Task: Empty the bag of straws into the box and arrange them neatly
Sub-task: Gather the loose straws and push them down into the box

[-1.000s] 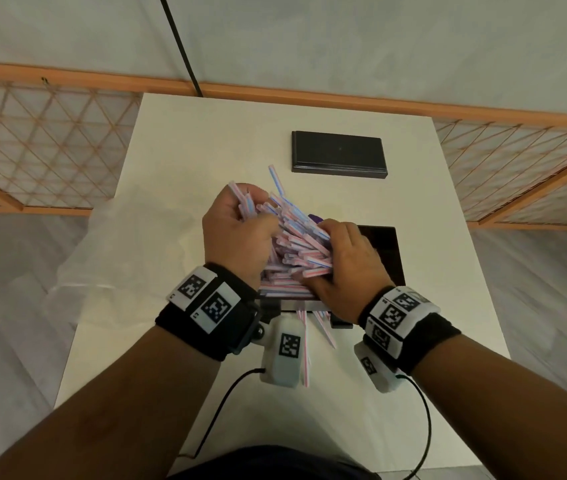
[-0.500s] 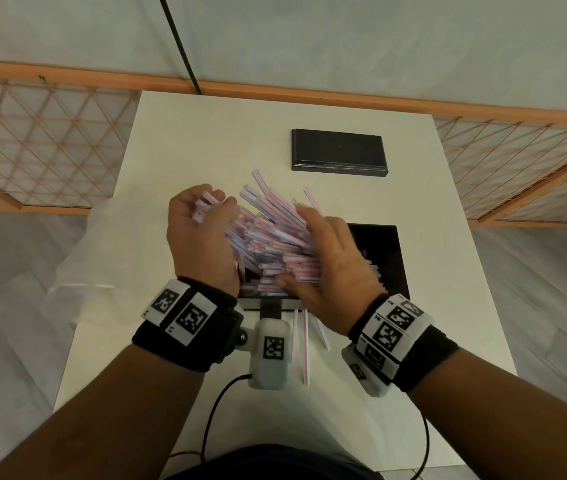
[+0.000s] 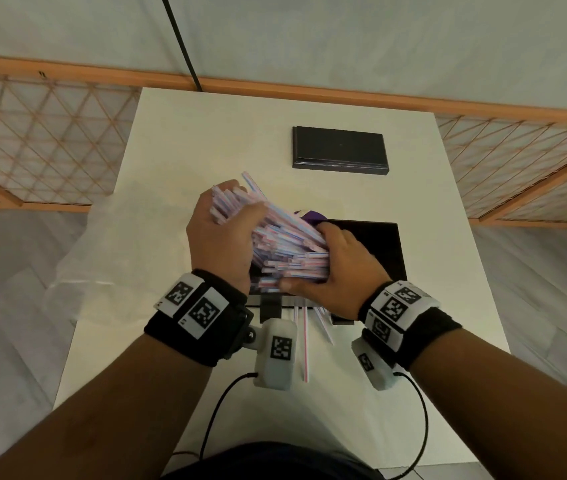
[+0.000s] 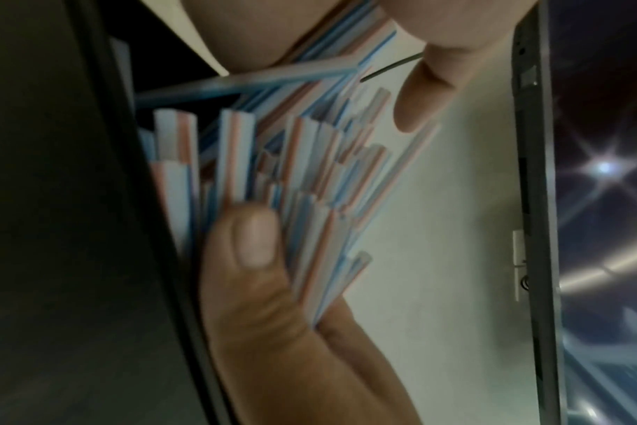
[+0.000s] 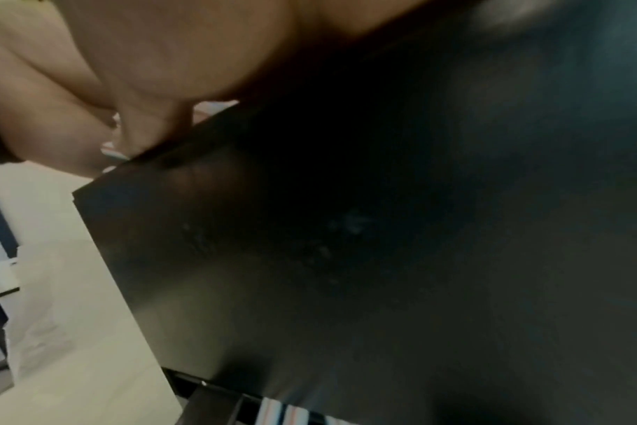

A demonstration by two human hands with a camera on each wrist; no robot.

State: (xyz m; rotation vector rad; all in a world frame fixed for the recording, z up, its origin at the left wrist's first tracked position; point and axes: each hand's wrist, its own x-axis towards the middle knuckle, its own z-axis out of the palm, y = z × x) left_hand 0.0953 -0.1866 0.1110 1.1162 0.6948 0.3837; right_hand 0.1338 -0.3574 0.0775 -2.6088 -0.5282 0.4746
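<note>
A thick bundle of pink-and-blue striped straws (image 3: 285, 237) is held between both hands over the open black box (image 3: 384, 247). It slants from upper left down to the right. My left hand (image 3: 219, 237) grips the raised left ends, and in the left wrist view its thumb (image 4: 255, 238) presses on the straws (image 4: 295, 161). My right hand (image 3: 334, 268) curls round the lower right ends at the box's left part. The right wrist view shows mostly the box's dark wall (image 5: 382, 258). The box's inside is largely hidden by the hands.
The empty clear plastic bag (image 3: 119, 244) lies on the white table (image 3: 223, 133), left of my hands. The black lid (image 3: 339, 150) lies at the back. A few loose straws (image 3: 305, 341) lie by the box's near side. Something purple (image 3: 309, 214) peeks out behind the bundle.
Half a second ago the straws were fanned out between spread hands. Now both hands have closed in and gathered them into a tighter bundle, slanted up to the left.
</note>
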